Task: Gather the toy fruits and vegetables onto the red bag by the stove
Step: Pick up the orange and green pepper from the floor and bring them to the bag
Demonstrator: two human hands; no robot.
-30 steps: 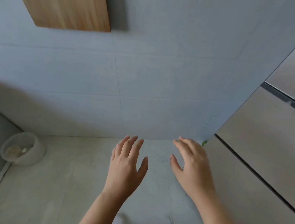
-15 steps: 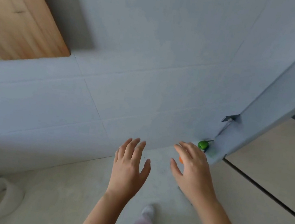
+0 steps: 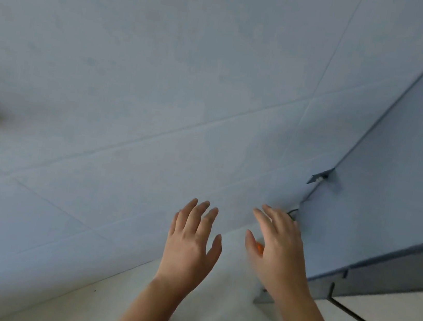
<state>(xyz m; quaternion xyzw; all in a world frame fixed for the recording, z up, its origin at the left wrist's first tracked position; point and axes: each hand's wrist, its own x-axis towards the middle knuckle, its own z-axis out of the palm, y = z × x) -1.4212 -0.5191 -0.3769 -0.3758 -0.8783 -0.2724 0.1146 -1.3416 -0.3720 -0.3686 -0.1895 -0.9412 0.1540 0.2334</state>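
Both bare hands reach forward over a pale floor toward the foot of a grey-blue tiled wall [image 3: 162, 77]. The left hand [image 3: 192, 242] is seen from the back, palm down, its fingers straight and close together with the thumb angled out to the side; it holds nothing and touches nothing that can be seen.

The right hand [image 3: 278, 248] is nearer the corner, where the tiled wall meets a second grey-blue panel [image 3: 397, 186] running off to the right. Its fingers are spread and slightly curved, the thumb held apart from them, so the hand is open and closed on nothing. It is a little blurred.

Just past the gap between that thumb and palm a small patch of orange shows — an orange toy piece [image 3: 260, 248], mostly hidden behind the hand. What kind of fruit or vegetable it is cannot be told, nor whether the hand touches it. It lies low in the corner, near the base of the wall. Above the right fingertips a thin dark curved stalk [image 3: 292, 212] pokes out beside the panel edge; what it belongs to is hidden by the hand.

A small grey metal bracket [image 3: 321, 175] sits on the corner seam higher up. Along the panel's lower edge runs a darker grey strip [image 3: 379, 276], and below it pale floor tiles [image 3: 387, 315] with a dark joint line.
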